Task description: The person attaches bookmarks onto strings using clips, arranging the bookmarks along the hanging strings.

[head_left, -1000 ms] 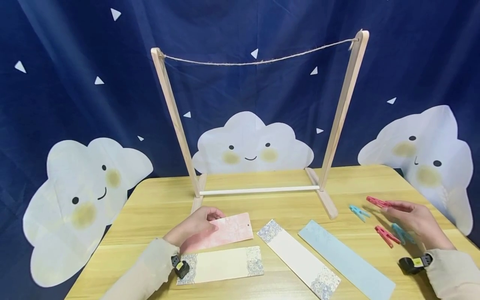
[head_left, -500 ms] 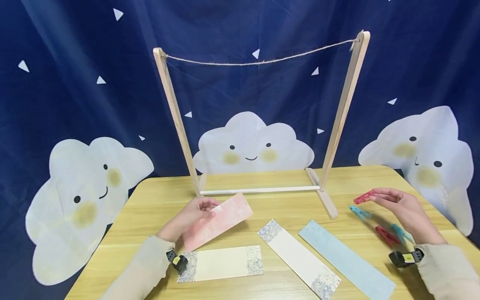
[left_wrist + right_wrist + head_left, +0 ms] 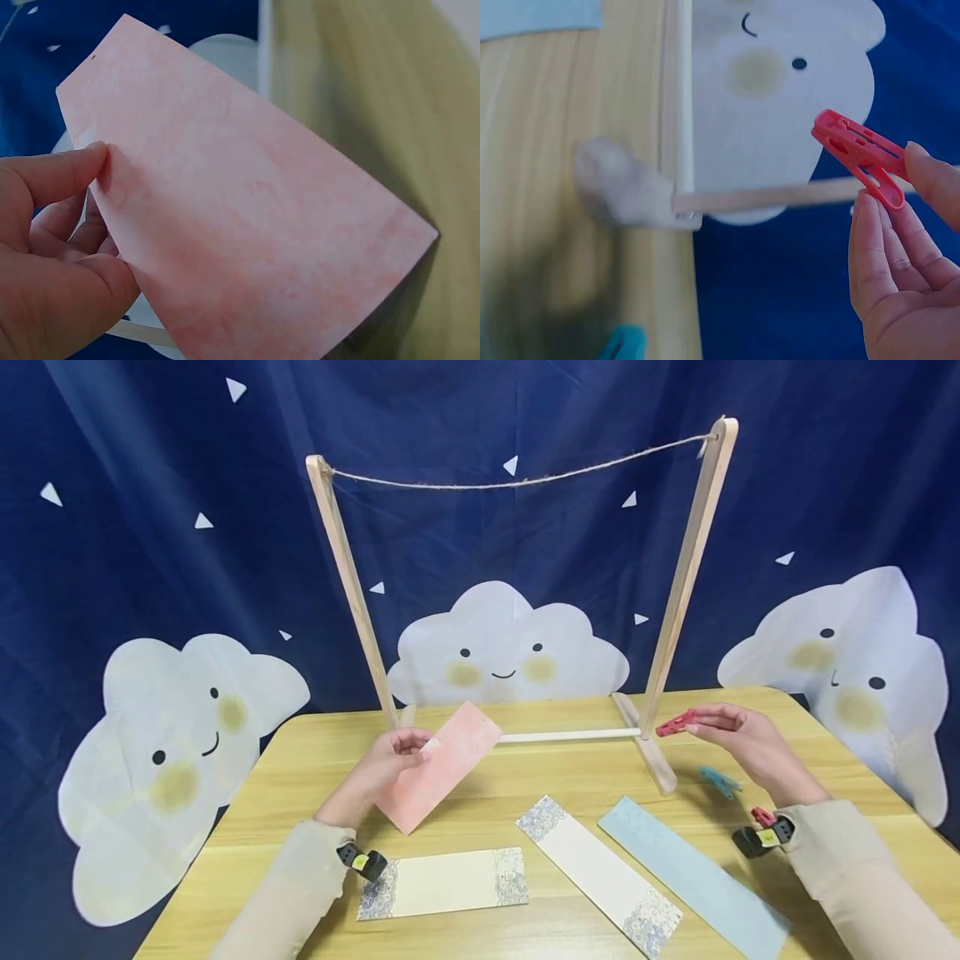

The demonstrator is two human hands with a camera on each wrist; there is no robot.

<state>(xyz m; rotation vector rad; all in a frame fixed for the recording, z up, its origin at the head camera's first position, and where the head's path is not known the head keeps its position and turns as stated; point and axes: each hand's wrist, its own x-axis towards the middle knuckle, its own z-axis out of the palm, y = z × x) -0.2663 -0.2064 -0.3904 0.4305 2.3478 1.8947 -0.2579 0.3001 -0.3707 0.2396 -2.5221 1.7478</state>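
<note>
My left hand pinches a pink bookmark by its long edge and holds it tilted above the table. In the left wrist view the thumb lies on the face of the bookmark, which has a small hole near its top end. My right hand holds a red clothespin between thumb and fingers, near the right foot of the wooden frame. The right wrist view shows the handle end of this clothespin in the fingers, its tip pointing away.
A wooden frame with a twine line stands at the back. Two cream patterned bookmarks and a light blue one lie in front. A blue clothespin and a red one lie at right.
The left hand has lifted the pink bookmark off the table and tilted it more steeply. The right hand has carried the red clothespin left and up toward the frame.
</note>
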